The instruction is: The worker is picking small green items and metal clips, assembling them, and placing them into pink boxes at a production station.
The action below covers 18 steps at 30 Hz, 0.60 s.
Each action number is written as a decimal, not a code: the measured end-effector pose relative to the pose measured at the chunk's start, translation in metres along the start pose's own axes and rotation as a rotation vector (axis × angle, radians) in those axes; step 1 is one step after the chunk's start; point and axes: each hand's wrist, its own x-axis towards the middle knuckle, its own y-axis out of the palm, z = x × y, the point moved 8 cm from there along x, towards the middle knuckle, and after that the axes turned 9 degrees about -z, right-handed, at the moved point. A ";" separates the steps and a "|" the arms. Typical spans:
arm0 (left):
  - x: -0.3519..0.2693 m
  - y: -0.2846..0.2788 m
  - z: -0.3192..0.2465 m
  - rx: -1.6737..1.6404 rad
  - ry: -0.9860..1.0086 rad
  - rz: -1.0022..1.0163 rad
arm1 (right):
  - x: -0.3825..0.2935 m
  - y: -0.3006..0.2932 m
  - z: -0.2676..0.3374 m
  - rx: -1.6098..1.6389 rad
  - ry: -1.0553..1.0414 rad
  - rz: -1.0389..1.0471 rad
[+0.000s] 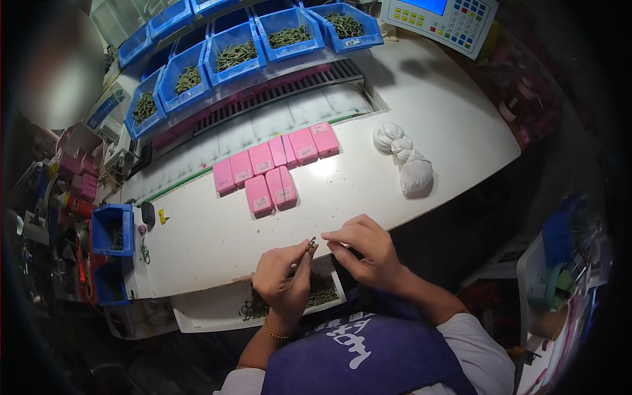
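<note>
Between the thumb and forefinger of my left hand (286,276) is a small greenish piece (311,243), held over the front edge of the white worktable (222,252). My right hand (368,252) is just to the right of it, fingers apart, with nothing visible between them. Below my left hand, a white drawer (207,312) holds many small dark green pieces (323,291), partly hidden by the hand. Farther back on the table lie several pink blocks (259,197), some bearing writing and two with dark bands around them.
Blue bins (237,64) of green pieces stand along the back above a roller conveyor (276,94). A knotted white cloth bundle (412,170) lies at the right. Blue bins (113,229), a yellow clip (162,216) and a black case (148,214) are at the left.
</note>
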 end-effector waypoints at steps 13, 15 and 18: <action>-0.003 0.005 0.021 -0.128 -0.398 0.078 | -0.021 0.029 -0.039 0.338 0.533 0.138; -0.002 0.007 0.022 -0.123 -0.395 0.090 | -0.024 0.034 -0.044 0.421 0.601 0.152; 0.001 0.008 0.023 -0.162 -0.385 0.080 | -0.028 0.045 -0.049 0.667 0.793 0.153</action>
